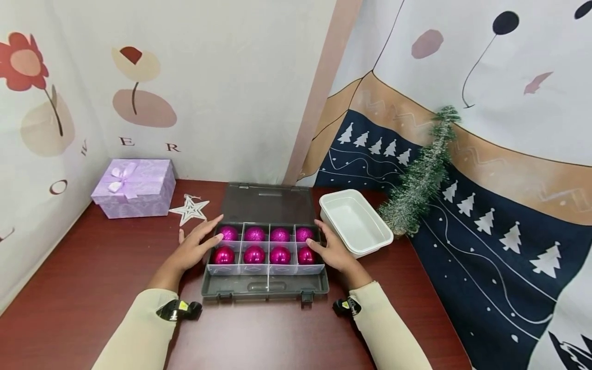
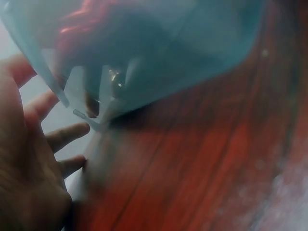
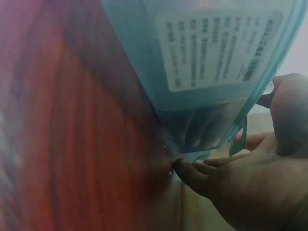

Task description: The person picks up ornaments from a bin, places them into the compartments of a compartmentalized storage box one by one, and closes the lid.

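A grey see-through compartment box [image 1: 217,288] lies on the table, its dark lid [image 1: 268,204] folded back. Several magenta baubles [image 1: 254,255] sit in two rows of its compartments, glittery behind and shiny in front. My left hand [image 1: 191,249] holds the left end, thumb near the rim and fingers spread along the far corner. At the right end, my right hand [image 1: 335,252] holds it the same way. The left wrist view shows fingertips [image 2: 74,135] at the box's lower corner. In the right wrist view, a white printed label [image 3: 216,53] shows on the box, and some fingers are behind its wall.
A lilac gift box [image 1: 139,187] with a bow stands at the back left, a white star ornament [image 1: 190,209] beside it. Right of the compartment box is a white plastic tub [image 1: 356,221]. A small tinsel tree [image 1: 421,180] leans against the printed cloth [image 1: 485,267].
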Available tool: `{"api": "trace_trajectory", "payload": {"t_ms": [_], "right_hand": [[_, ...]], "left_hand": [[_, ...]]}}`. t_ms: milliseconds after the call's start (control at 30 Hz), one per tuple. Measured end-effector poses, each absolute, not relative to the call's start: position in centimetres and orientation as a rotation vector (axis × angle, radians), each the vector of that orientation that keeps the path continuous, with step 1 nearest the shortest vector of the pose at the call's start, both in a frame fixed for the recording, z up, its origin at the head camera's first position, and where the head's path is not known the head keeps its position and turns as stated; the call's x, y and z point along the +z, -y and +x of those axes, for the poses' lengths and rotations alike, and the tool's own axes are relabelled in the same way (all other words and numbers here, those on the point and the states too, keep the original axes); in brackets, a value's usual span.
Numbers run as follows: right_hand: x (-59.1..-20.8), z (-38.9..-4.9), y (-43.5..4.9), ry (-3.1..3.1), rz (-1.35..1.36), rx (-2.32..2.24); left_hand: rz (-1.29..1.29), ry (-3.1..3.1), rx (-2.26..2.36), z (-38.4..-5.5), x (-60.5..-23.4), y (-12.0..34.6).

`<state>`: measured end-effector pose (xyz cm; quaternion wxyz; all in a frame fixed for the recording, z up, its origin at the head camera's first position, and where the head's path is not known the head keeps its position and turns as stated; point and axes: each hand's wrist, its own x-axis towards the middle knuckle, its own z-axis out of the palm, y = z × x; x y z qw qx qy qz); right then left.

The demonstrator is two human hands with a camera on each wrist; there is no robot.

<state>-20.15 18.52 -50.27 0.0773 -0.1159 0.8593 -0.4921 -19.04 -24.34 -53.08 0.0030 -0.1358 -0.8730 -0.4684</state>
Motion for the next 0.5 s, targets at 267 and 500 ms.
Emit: {"api": "trace_trajectory", "payload": {"t_ms": [267,500], "right_hand": [[-51.6,-20.2,-18.4,-2.521,-0.355,-1.594],[-51.9,-20.2,-18.2,-2.518,-0.307,-1.658]], "left_hand": [[-0.438,2.726,-1.473,-18.5,-53.4,24.3],[-0.394,2.823,-1.431,-19.0,-53.1,24.2]]}}
